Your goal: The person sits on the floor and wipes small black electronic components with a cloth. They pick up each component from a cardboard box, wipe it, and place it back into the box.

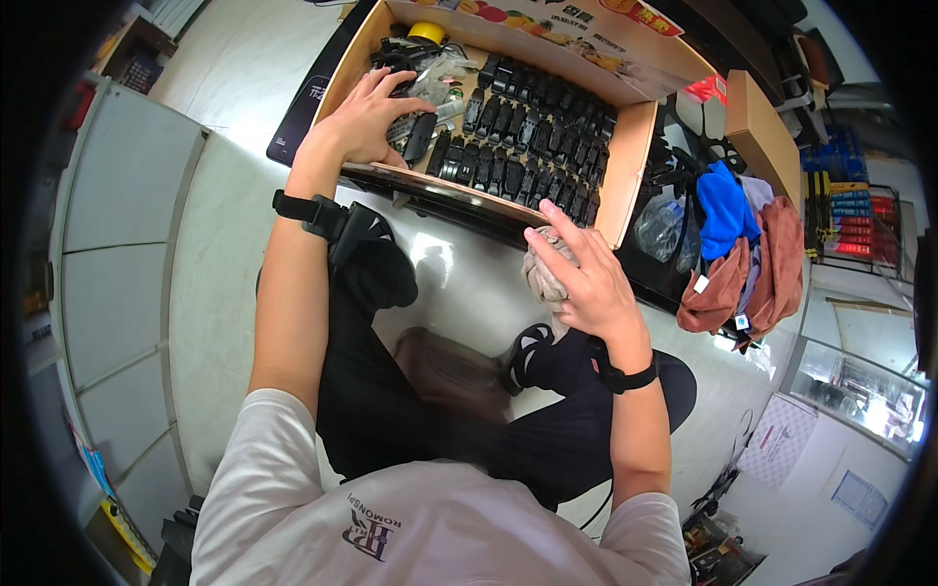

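My left hand (364, 119) reaches over the near edge of a cardboard box (633, 176), fingers spread. Its thumb and index finger are beside a black oblong device (419, 140), which looks loose at the left end of the box. Whether they touch it I cannot tell. Rows of small black devices (532, 127) stand close together in the box. In front of the box's near right corner, my right hand (596, 288) holds a crumpled grey-beige cloth (539, 278) against its palm. The index and middle fingers stretch out past the cloth.
Inside the box's left end lie clear plastic wrapping (445, 70) and a yellow roll (427, 32). To the right are a clear plastic bag (664, 230), a blue cloth (728, 205) and brown cloths (779, 259). Grey cabinets (127, 176) line the left side.
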### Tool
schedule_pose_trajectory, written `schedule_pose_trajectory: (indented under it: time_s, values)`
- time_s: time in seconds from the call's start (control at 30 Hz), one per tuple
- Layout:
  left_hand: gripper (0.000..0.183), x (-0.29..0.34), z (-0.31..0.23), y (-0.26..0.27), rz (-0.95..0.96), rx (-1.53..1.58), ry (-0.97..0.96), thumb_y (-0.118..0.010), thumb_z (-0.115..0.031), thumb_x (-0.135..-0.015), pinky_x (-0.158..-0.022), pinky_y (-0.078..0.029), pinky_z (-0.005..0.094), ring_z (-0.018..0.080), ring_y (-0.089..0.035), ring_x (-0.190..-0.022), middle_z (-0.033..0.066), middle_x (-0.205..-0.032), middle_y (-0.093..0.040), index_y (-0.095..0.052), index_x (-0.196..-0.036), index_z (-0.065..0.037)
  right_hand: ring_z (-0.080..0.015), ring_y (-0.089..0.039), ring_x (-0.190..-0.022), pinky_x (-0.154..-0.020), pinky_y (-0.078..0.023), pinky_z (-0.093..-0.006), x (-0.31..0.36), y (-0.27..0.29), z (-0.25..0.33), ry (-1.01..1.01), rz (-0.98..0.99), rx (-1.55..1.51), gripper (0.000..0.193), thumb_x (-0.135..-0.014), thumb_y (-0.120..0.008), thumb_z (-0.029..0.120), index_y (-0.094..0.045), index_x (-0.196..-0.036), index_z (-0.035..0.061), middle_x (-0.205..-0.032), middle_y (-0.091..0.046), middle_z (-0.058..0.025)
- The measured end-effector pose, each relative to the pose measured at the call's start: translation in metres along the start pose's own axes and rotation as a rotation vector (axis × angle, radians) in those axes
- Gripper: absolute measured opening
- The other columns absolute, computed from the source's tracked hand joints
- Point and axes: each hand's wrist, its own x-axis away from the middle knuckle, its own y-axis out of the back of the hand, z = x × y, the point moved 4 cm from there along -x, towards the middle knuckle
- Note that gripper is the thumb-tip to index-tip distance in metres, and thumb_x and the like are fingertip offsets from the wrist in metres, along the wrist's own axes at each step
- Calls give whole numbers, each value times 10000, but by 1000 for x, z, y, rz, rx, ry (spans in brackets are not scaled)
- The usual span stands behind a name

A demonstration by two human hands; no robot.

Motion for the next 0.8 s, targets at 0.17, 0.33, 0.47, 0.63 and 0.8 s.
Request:
schedule_pose_trajectory:
  time_s: [0.17,0.33,0.47,0.63,0.8]
  values:
    - [1116,-3,-5,-1,60,-30,74,-1063,-179,-496,-1374,-338,576,416,-245,-1693,20,-1832,-313,-678,-1524,-382,-387,-680,-1221,-1024,-564,-484,1,1,-2,-7,-3,-19,1082,-510,-849,-85,-626,-1553,98,-1723,-485,-159]
    - [920,-1,-8,-1,77,-79,84,-1030,-298,-630,-1406,-221,600,402,-226,-1706,18,-1824,-330,-715,-1489,-396,-388,-680,-1218,-1017,-567,-484,0,1,-4,1,-12,-25,1094,-490,-851,-80,-633,-1547,98,-1723,-484,-161]
    - [713,-3,-9,1,-29,-153,50,-996,-407,-718,-1416,-126,614,374,-230,-1711,25,-1801,-376,-785,-1398,-364,-389,-682,-1207,-1006,-570,-479,-1,2,-4,5,-16,-27,1092,-486,-850,-80,-637,-1542,97,-1722,-484,-164]
    - [617,-10,-20,-2,-8,-206,88,-986,-412,-735,-1410,-107,636,353,-257,-1701,22,-1772,-421,-822,-1327,-348,-395,-684,-1215,-1005,-569,-478,0,0,-4,-14,3,-20,1087,-485,-851,-78,-640,-1536,99,-1716,-491,-169]
    - [583,-13,-23,-4,28,-219,124,-997,-345,-728,-1407,-113,652,345,-271,-1696,9,-1757,-439,-835,-1287,-329,-391,-686,-1214,-1002,-568,-477,-1,2,-3,-6,-12,-17,1062,-495,-848,-75,-651,-1524,101,-1710,-502,-167]
